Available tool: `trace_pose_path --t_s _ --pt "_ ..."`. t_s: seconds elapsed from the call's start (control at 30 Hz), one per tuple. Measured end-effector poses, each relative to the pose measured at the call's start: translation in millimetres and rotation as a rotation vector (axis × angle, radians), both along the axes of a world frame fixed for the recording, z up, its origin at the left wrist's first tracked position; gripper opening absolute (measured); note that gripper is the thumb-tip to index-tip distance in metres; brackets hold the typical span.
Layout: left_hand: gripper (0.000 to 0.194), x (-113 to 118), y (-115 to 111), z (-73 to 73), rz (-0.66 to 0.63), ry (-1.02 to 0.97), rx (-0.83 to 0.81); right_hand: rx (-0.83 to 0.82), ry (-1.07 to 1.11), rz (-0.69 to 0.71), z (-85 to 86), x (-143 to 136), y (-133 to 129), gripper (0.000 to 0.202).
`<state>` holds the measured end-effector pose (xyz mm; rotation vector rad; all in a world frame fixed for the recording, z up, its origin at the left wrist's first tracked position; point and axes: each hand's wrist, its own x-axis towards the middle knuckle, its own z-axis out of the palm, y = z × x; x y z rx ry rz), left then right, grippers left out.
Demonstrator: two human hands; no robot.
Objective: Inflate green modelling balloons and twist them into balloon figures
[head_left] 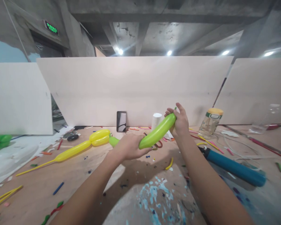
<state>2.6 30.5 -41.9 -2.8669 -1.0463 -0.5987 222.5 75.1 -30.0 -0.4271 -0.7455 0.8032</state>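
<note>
A light green long balloon (158,131) is held up over the table between my two hands. My left hand (128,147) wraps round it, and a short green piece (113,141) pokes out on the left side of that hand. Around the far right end, near the knotted tip, my right hand (180,122) is closed with some fingers raised. Beyond my left hand lies a yellow twisted balloon (75,150), its double loop at the top close to the green piece; its thin tail runs to the lower left.
A blue balloon pump (235,167) lies at the right. Farther back stand a phone (121,121), a white cylinder (157,120), a yellow-lidded bottle (210,123) and a clear bottle (264,120) before a white board (135,87). Balloon scraps litter the paint-stained table (135,193).
</note>
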Motion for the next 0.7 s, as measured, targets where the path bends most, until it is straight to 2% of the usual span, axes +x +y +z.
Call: trace_pose_path --t_s 0.43,0.7 --pt "0.039 -2 4 -2.4 -0.041 -0.032 -0.025 -0.061 0.051 0.087 -5.2 -9 2 0.034" --pt "0.035 -3 4 -2.0 -0.078 -0.061 0.018 -0.048 0.069 0.123 -4.3 -12 1 0.033"
